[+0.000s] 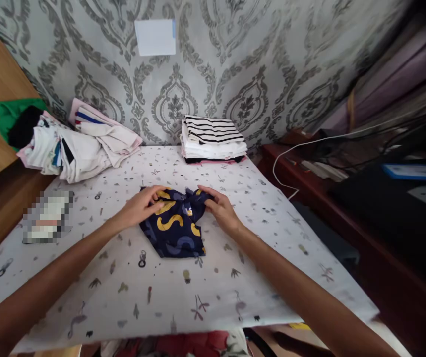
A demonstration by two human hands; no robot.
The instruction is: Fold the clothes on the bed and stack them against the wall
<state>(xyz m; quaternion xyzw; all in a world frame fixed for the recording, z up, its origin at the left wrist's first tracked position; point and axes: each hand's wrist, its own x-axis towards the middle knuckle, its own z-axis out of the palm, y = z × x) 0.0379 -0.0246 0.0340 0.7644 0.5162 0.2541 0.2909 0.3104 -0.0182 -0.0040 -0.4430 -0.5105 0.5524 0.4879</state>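
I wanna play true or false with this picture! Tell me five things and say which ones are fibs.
1. The left hand and right hand both touch the blue cloth. True.
2. The blue cloth is partly yellow. True.
3. The neat stack has something green on top. False: a striped cloth is on top.
4. The wall is plain. False: it has a pattern.
5. A green cloth is near the picture's left edge. True.

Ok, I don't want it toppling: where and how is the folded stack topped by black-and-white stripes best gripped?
Probably grip the folded stack from underneath, at its left and right edges together: it is separate layers piled flat, and the patterned wall stands close behind.
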